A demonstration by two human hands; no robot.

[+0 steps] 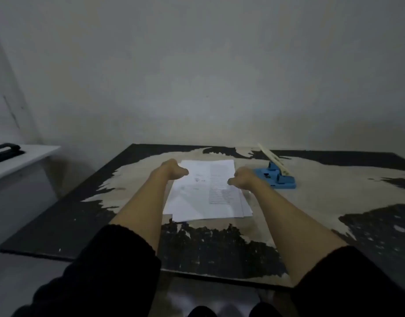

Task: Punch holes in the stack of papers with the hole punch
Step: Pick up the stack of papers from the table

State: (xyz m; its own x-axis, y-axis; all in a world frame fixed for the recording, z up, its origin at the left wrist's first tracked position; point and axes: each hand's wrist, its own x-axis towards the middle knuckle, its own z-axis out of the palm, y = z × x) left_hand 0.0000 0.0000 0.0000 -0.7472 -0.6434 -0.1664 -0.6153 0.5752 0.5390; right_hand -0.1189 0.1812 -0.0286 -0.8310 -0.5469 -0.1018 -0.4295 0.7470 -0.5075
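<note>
A stack of white printed papers (pixel 210 195) lies slightly fanned on the worn black-and-tan table (pixel 311 209). To its right, a blue hole punch (pixel 276 178) stands with its long pale lever raised. My left hand (pixel 171 169) hovers over the stack's far left corner, thumb pointing right and fingers bent down. Over the right edge of the stack is my right hand (pixel 242 179), thumb pointing left, just left of the punch. Neither hand holds anything. The fingertips are hidden behind the backs of the hands.
A white side table (pixel 25 156) at the far left carries a black hole punch (pixel 5 152). A plain wall stands close behind the table. My dark sleeves and knees fill the bottom of the view.
</note>
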